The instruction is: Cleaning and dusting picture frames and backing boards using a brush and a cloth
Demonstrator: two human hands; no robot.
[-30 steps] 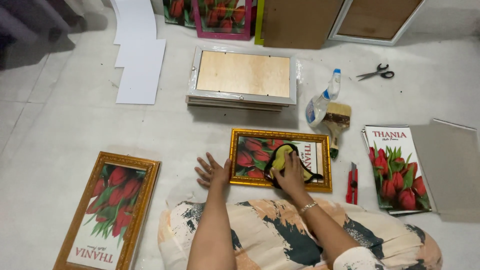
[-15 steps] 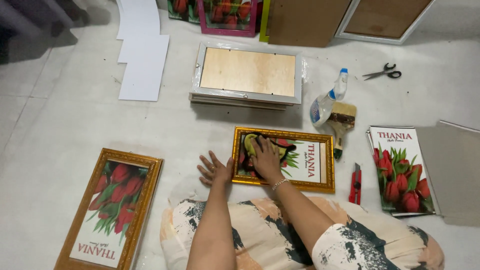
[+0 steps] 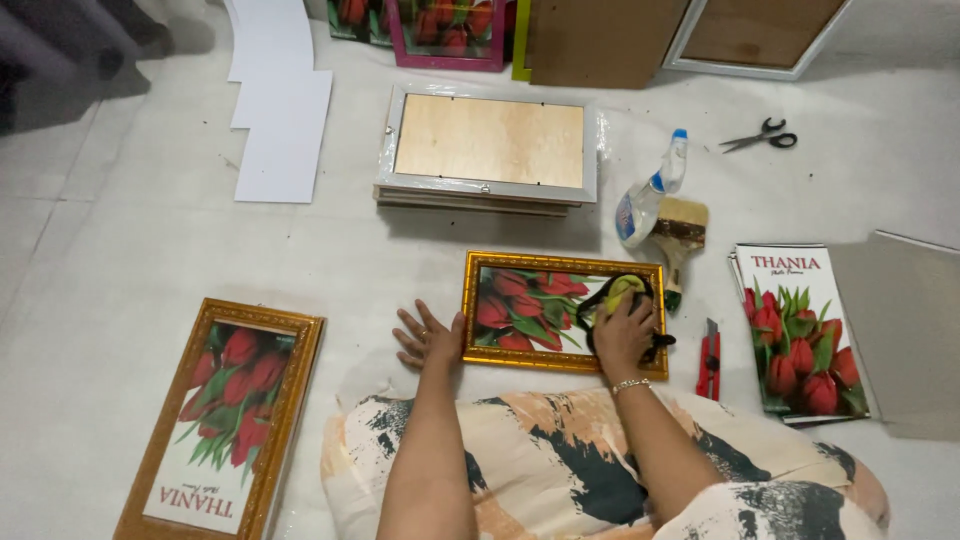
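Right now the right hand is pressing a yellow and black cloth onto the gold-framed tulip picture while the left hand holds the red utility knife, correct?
Not quite. In the head view the left hand lies flat against the left edge of the gold-framed tulip picture; the red utility knife lies untouched on the floor right of it. The right hand does press the yellow and black cloth.

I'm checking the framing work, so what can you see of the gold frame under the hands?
The gold frame is rectangular with an ornate, shiny moulding and lies flat, face up, on the white floor. It holds a print of red tulips. The left hand steadies its left edge; the right hand presses a yellow-and-black cloth onto its right part.
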